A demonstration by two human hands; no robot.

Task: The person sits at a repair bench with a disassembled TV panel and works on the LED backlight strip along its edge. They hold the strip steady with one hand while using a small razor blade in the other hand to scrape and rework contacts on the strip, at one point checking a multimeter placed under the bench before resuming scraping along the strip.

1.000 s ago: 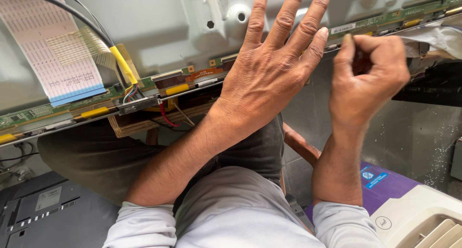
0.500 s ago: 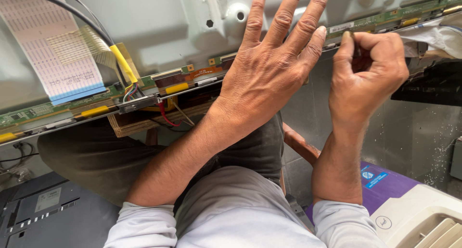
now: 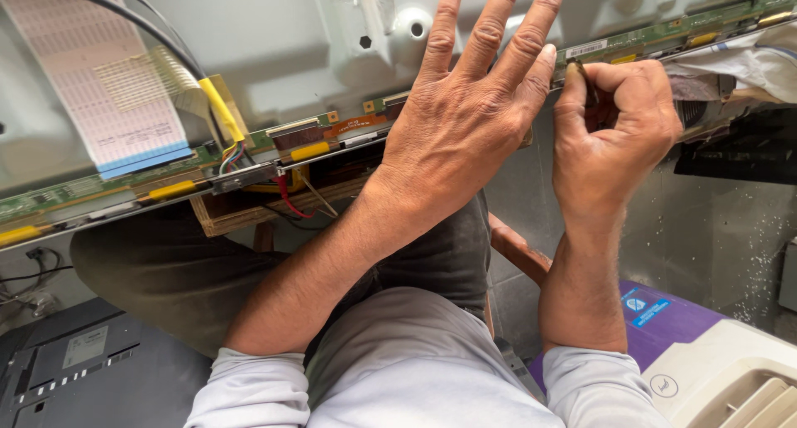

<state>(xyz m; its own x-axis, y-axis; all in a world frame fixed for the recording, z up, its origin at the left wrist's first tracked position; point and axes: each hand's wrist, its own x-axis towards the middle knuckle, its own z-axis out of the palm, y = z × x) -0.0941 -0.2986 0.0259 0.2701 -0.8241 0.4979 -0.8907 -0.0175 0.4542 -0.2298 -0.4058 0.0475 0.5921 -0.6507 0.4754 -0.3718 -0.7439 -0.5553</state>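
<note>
My left hand [image 3: 465,121] lies flat with fingers spread on the grey metal back panel [image 3: 274,54] of a flat display, pressing just above a long green circuit strip [image 3: 108,187] that runs along the panel's lower edge. My right hand [image 3: 614,137] is closed around a small dark thin tool [image 3: 581,73], whose tip touches the green strip beside my left little finger. A wide pale ribbon cable [image 3: 100,96] with a blue end plugs into the strip at the left.
Black cable with yellow tape [image 3: 217,104] crosses the panel. A wooden block [image 3: 249,212] sits under the strip. A dark plastic cover [image 3: 75,370] lies lower left, a purple box [image 3: 664,320] and a white plastic appliance [image 3: 730,378] lower right. Crumpled white cloth [image 3: 747,63] upper right.
Almost nothing differs. My right hand has shifted very slightly along the strip with the tool; my left hand stays pressed flat in the same place.
</note>
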